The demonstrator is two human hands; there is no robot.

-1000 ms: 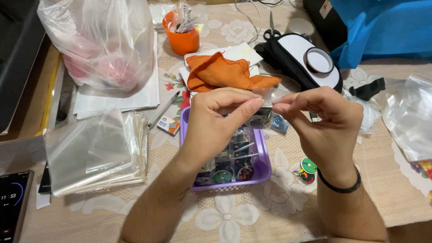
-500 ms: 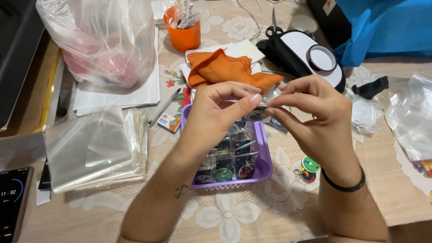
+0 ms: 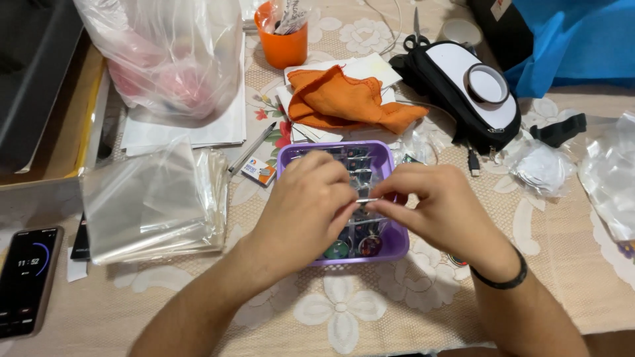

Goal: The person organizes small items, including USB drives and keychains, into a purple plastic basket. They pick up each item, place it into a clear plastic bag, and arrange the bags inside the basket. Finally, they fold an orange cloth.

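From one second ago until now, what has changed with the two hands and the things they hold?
Both hands came down toward the purple basket. The left hand and the right hand are now low over it, fingers pinching a small clear sleeve between them, as before. The orange cloth, the stack of clear bags, the phone and the orange cup did not move.

Orange cup (image 3: 283, 45), orange cloth (image 3: 344, 102), stacked clear sleeves (image 3: 153, 201), phone (image 3: 28, 277), black pouch (image 3: 463, 92).
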